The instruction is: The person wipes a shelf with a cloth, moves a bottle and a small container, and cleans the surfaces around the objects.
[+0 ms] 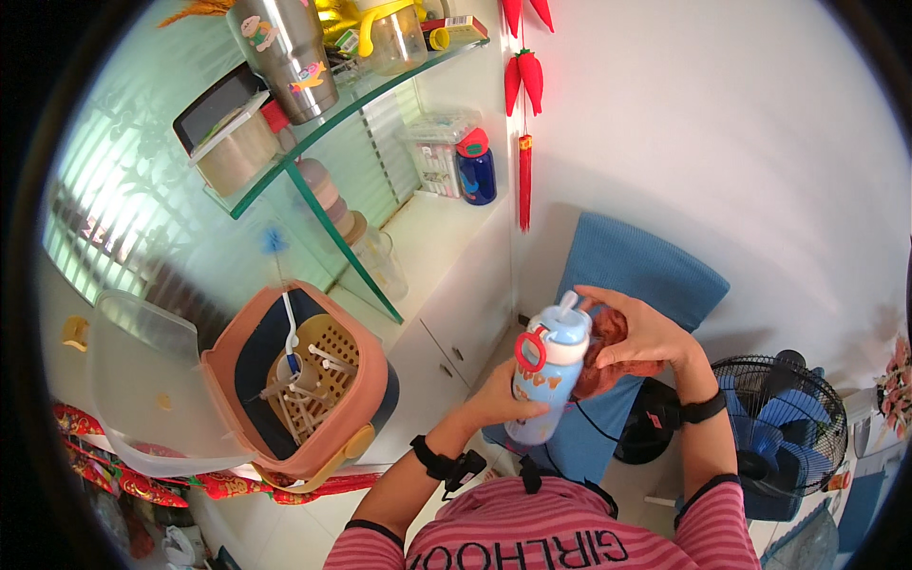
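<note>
My left hand [499,399] grips a light blue straw bottle [545,392] with cartoon print, around the lower part of its body. The bottle tilts slightly. Its pale flip spout [568,300] is raised, and a red ring loop [530,352] hangs at the white collar. A crumpled reddish-brown cloth [613,381] sits in my right hand [634,335], beside the bottle's upper right side. The right index finger reaches close to the spout; whether it touches is unclear. Part of the cloth is hidden by that hand.
A pink storage box [374,356] stands at left, its clear lid [142,385] swung open, with a bottle brush [290,320] inside. Above it, a glass shelf [356,107] bears a steel tumbler [299,78]. A blue-covered chair [641,263] and a fan [776,427] are at right.
</note>
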A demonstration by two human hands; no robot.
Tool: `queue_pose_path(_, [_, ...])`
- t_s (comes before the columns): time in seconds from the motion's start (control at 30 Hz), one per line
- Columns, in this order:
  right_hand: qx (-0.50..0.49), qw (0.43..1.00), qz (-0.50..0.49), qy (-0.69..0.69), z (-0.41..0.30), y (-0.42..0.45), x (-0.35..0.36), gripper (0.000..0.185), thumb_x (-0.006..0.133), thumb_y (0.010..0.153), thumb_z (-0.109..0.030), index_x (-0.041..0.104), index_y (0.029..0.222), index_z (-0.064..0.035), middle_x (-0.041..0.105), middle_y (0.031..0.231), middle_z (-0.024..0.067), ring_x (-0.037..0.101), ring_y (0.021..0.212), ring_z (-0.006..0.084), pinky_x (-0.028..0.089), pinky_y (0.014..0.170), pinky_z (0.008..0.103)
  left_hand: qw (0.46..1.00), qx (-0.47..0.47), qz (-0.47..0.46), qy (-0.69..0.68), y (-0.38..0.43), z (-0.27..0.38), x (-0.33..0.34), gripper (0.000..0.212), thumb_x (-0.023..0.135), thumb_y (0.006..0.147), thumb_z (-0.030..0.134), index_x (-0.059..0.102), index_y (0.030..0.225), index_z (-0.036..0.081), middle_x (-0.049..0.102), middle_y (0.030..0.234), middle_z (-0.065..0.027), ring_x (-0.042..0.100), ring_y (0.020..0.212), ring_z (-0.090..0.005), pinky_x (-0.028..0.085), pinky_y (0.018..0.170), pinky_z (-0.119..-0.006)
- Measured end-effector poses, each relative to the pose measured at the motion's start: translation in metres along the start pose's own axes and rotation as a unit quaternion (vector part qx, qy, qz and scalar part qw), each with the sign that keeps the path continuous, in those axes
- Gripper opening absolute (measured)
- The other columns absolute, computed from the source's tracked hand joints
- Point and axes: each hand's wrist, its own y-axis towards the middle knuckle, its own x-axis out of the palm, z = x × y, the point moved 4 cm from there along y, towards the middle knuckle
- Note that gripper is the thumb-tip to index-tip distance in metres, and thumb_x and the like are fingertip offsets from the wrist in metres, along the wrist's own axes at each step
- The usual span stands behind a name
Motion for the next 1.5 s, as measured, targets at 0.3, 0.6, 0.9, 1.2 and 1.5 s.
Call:
queue_pose_path(0.3, [0.159, 0.982, 0.096, -0.040, 0.023, -0.003, 0.047, 0.086, 0.064, 0.077, -0.062, 0.050, 0.125, 0.0077, 0.065, 0.099, 0.0228, 0.063, 0.096, 0.0281, 0.048, 0.084, 0.0343, 0.652, 0.252, 0.390, 0.599, -0.002, 0.014, -0.015, 0.077, 0.084, 0.054, 0.021, 0.051, 0.122, 0.006, 0.053, 0.111, -0.0136, 0.052, 0.103, -0.0323, 0.044, 0.084, -0.041])
queue_pose_path(0.6, [0.004, 0.953, 0.072, -0.296, -0.005, -0.008, 0.054, 0.059, 0.079, 0.064, -0.038, 0.062, 0.112, -0.0063, 0.066, 0.101, 0.0140, 0.066, 0.089, 0.0265, 0.052, 0.076, 0.0330, 0.874, 0.188, 0.150, 0.422, -0.003, 0.010, -0.025, 0.078, 0.084, 0.054, 0.013, 0.050, 0.123, 0.005, 0.055, 0.117, -0.0119, 0.055, 0.105, -0.0289, 0.043, 0.091, -0.038])
queue_pose_path(0.9, [-0.087, 0.969, 0.052, -0.224, -0.020, -0.022, 0.021, 0.070, 0.085, 0.058, -0.024, 0.058, 0.120, -0.0074, 0.066, 0.102, 0.0092, 0.064, 0.089, 0.0225, 0.051, 0.078, 0.0298, 0.976, 0.040, 0.030, 0.214, -0.022, -0.014, -0.042, 0.089, 0.086, 0.057, 0.014, 0.042, 0.134, 0.008, 0.054, 0.126, -0.0090, 0.051, 0.116, -0.0204, 0.039, 0.100, -0.034])
queue_pose_path(1.2, [0.004, 0.987, 0.130, 0.096, 0.010, -0.051, 0.019, 0.089, 0.086, 0.056, -0.032, 0.047, 0.128, 0.0032, 0.064, 0.108, 0.0132, 0.060, 0.102, 0.0201, 0.046, 0.092, 0.0339, 0.918, 0.225, 0.153, 0.289, -0.017, -0.012, -0.046, 0.085, 0.087, 0.055, 0.010, 0.043, 0.128, 0.008, 0.051, 0.128, -0.0115, 0.049, 0.122, -0.0269, 0.035, 0.105, -0.039])
queue_pose_path(1.5, [-0.032, 0.983, 0.173, -0.059, -0.024, -0.076, 0.008, 0.096, 0.089, 0.049, -0.035, 0.049, 0.127, 0.0027, 0.063, 0.111, 0.0128, 0.061, 0.101, 0.0204, 0.045, 0.093, 0.0336, 0.868, 0.316, 0.194, 0.329, -0.010, -0.015, -0.045, 0.084, 0.088, 0.055, 0.015, 0.043, 0.125, 0.010, 0.051, 0.129, -0.0126, 0.047, 0.124, -0.0303, 0.029, 0.109, -0.049])
